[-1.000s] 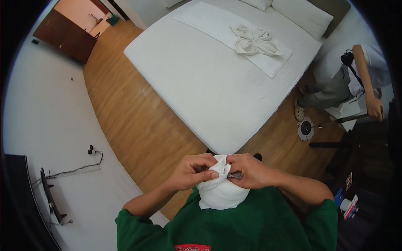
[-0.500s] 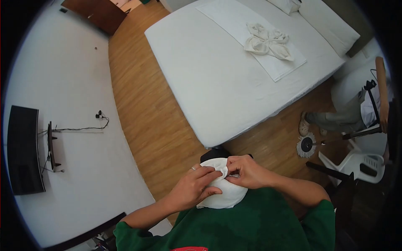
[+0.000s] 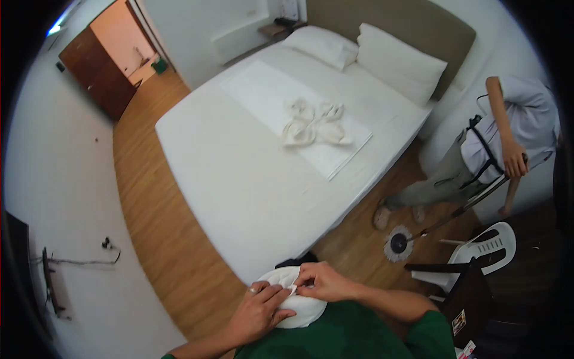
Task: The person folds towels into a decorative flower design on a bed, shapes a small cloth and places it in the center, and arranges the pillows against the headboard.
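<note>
A rounded bundle of white towel (image 3: 306,312) is held close against the front of my green shirt. My left hand (image 3: 258,311), with a ring on one finger, presses its fingers on the top of the bundle while the thumb rests on the near side. My right hand (image 3: 326,282) pinches a small fold of the cloth at the upper right, its fingertips almost meeting those of the left. The fingers partly cover the fold, and the underside of the bundle is hidden.
Ahead stands a white-sheeted bed (image 3: 221,173) bearing a shaped towel (image 3: 315,124) and pillows (image 3: 402,63). On the right, a person (image 3: 472,155) holds a mop (image 3: 399,243) beside a white plastic chair (image 3: 493,245). A brown door (image 3: 95,72) stands ajar at the far left.
My view has tilted up, bringing the headboard, pillows and doorway into sight. Both hands stay on the towel, with only slight finger movement. The person with the mop shows more fully.
</note>
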Tool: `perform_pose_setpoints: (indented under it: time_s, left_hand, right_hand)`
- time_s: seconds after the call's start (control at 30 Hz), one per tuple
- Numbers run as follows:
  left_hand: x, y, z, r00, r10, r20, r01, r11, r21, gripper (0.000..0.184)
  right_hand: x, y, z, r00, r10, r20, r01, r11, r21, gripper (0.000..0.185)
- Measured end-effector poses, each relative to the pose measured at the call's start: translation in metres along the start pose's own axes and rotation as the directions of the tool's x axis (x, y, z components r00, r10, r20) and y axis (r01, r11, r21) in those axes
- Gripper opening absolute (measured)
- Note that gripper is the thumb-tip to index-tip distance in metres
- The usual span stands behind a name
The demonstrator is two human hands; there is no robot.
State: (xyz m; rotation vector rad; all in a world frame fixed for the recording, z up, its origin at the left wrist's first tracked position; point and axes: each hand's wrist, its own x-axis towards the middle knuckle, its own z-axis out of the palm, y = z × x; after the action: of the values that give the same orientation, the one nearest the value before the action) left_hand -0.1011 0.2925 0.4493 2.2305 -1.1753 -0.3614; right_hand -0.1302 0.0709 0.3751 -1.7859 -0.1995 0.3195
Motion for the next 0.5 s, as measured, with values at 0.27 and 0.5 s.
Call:
perform_pose_setpoints:
  time_s: [0.27, 0.5]
  left_hand:
    - [0.060, -0.037, -0.027, 0.990, -0.076, 0.122, 0.076, 0.997, 0.007, 0.031]
    - [0.060, -0.042, -0.058, 0.973, -0.220, -0.067, 0.216, 0.975, -0.058, 0.030]
  right_hand:
    - [0.063, -0.015, -0.043, 0.987, 0.048, 0.151, -0.045, 0.999, -0.022, 0.014]
    - [0.119, -0.033, -0.059, 0.963, 0.090, 0.254, -0.079, 0.996, -0.052, 0.017]
